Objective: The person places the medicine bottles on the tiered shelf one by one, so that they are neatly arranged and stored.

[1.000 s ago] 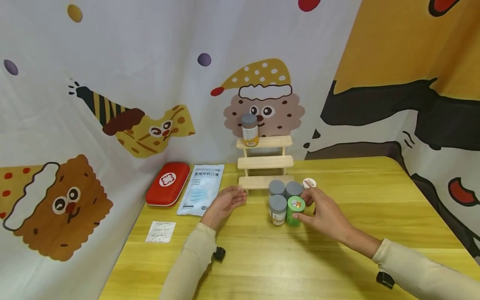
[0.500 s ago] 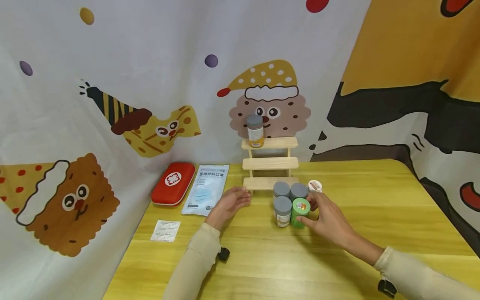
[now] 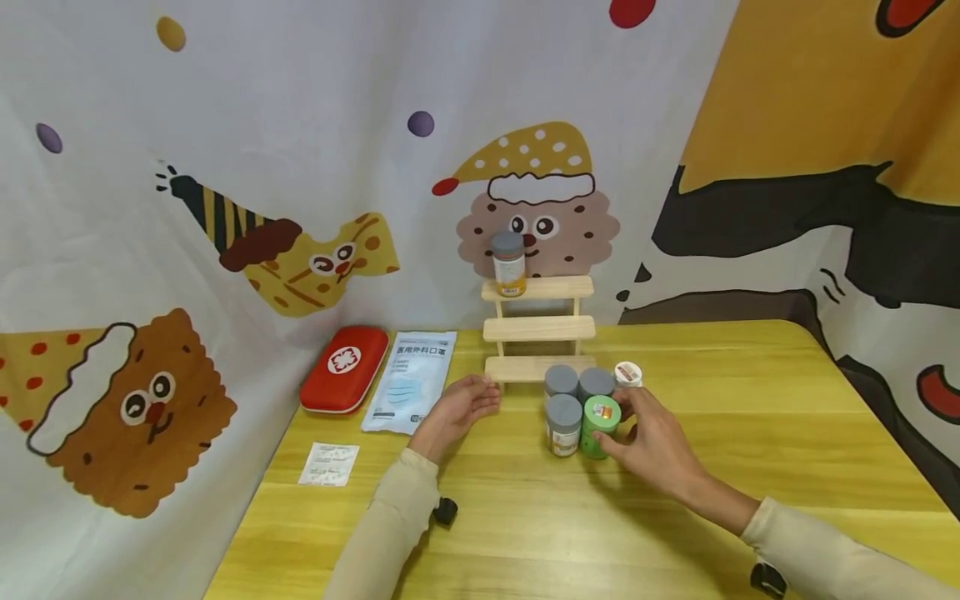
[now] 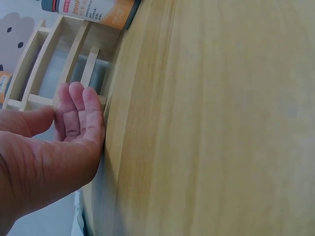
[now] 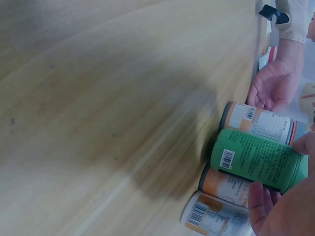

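My right hand (image 3: 655, 442) holds a green canister (image 3: 597, 433), thumb on its near side and fingers on its far side. The canister stands upright on the table, close against several grey-lidded bottles (image 3: 563, 433). Just behind my right fingers is a white-lidded bottle (image 3: 627, 374), partly hidden. My left hand (image 3: 459, 410) rests with loosely bent fingers by the left end of the lowest step of a small wooden three-step shelf (image 3: 538, 328). In the left wrist view its fingers (image 4: 92, 113) hold nothing; whether they touch the shelf I cannot tell.
One grey-lidded bottle (image 3: 510, 265) stands on the shelf's top step. To the left lie a red case (image 3: 345, 369), a pale blue mask packet (image 3: 410, 382) and a white blister sheet (image 3: 328, 464) on the wooden table (image 3: 525, 533). A printed curtain (image 3: 337, 125) hangs behind.
The head view has shifted slightly. Both hands, the green canister and the bottles keep nearly the same places relative to one another.
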